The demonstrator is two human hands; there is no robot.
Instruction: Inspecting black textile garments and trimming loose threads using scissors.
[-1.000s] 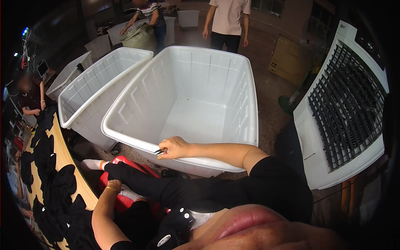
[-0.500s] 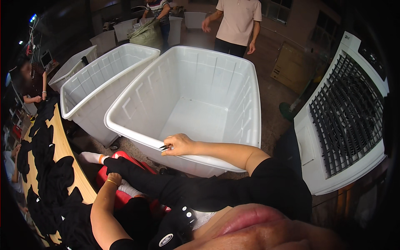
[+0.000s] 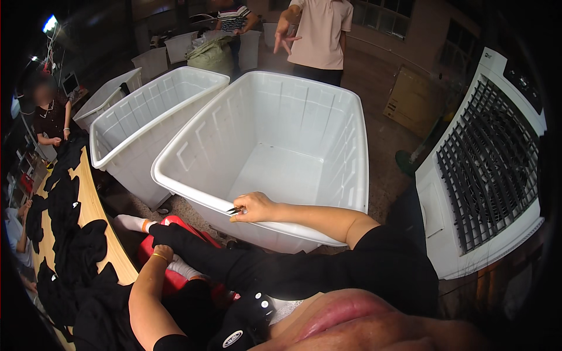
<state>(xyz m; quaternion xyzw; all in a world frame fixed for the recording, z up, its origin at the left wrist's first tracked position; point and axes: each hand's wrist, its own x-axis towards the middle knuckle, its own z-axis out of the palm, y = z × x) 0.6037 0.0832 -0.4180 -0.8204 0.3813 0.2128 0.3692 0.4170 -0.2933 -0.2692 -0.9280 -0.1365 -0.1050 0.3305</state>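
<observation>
Seeing right hand (image 3: pixel 253 207) pinched on small metal snips (image 3: pixel 235 210), resting on the near rim of the big white bin (image 3: pixel 351 146). Left hand (image 3: pixel 161 253) grips a black garment (image 3: pixel 234 266) over my lap, just below that rim.

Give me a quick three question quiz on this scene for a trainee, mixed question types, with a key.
1. True or false: the large white plastic bin nearest the person is full of garments.
2. Which of the hands holds the small dark metal snips at the bin's near rim? A) left hand B) right hand
3. What does the left hand grip over the lap?

Key:
1. False, it is empty.
2. B.
3. A black fabric garment.
</observation>
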